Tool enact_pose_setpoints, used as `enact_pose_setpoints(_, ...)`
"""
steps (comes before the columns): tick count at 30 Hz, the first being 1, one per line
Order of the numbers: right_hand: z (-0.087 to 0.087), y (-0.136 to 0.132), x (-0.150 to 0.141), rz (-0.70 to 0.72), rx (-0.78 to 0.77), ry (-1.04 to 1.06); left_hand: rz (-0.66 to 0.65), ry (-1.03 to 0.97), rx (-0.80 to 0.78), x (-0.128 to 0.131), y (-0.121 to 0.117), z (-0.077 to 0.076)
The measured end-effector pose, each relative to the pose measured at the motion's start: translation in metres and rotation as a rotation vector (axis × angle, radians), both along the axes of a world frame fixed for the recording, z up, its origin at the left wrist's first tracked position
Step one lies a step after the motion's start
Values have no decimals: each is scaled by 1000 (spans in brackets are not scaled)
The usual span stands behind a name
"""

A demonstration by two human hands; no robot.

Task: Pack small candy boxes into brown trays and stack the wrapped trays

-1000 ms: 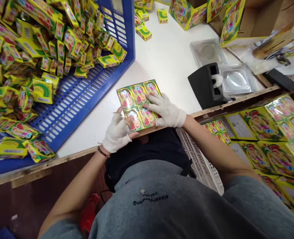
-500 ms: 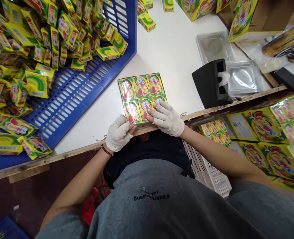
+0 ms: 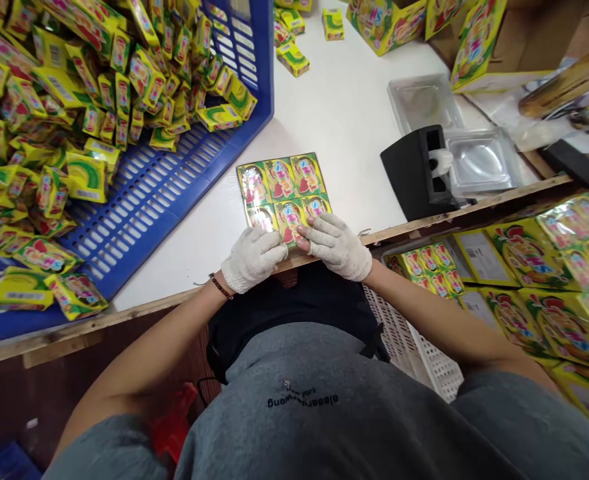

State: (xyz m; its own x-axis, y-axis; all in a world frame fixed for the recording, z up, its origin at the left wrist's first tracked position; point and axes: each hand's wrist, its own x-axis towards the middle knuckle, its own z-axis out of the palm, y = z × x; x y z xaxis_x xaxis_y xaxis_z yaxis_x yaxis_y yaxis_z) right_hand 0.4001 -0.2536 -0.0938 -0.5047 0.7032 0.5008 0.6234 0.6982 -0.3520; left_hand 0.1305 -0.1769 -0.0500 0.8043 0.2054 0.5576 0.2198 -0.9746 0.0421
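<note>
A shiny film-wrapped pack of small fruit-print boxes (image 3: 280, 180), in two rows, lies flat on the white table by its front edge. My left hand (image 3: 255, 259), in a white glove with a beaded bracelet at the wrist, is closed at the pack's near left edge, fingers curled; its thumb is hidden. My right hand (image 3: 339, 247), gloved with bare fingertips showing, grips the near right corner, its fingers lying over the front boxes.
A blue slatted basket (image 3: 174, 193) heaped with loose small boxes (image 3: 94, 87) stands left. A black tape dispenser (image 3: 414, 173) and clear plastic trays (image 3: 482, 160) sit right. Larger cartons (image 3: 387, 23) stand behind. Below right, wrapped packs (image 3: 427, 267) lie among printed boxes (image 3: 527, 250).
My left hand has moved right and slightly up along the pack's near edge, closer to my right hand. My right hand stays at the corner. The view has shifted slightly.
</note>
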Motion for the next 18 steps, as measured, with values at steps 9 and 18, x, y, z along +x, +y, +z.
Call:
enact_pose_setpoints(9, 66, -31, 193, -1318, -54, 258, -35, -167, 112, 19, 19, 2)
enact_pose_setpoints(18, 55, -33, 226, -1282, -610, 595, 50, -64, 121, 28, 28, -4)
